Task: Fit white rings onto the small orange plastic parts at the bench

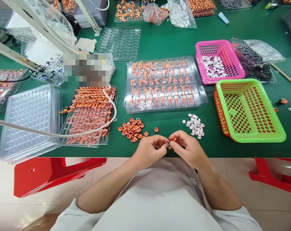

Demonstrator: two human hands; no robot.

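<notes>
At the table's front edge, my left hand (151, 148) and my right hand (187, 148) meet, both with fingers pinched. Between the fingertips is a small part (169, 144) with metal and orange bits; the fingers cover most of it. An orange piece also shows at my right fingertips. Left of my hands lies a pile of small round orange cups (132, 129), with a few loose ones nearby. To the right is a heap of small white discs (195, 125). Beyond my hands, a clear compartment tray (160, 85) holds rows of curved orange parts and some white rings.
A green basket (275, 128) stands inside an orange one at right, behind it a pink basket (199, 69) of white discs. On the left are stacked clear trays (27, 118), a tray of orange parts (90, 118) and a white cable (39, 129). Red stools (39, 176) stand below.
</notes>
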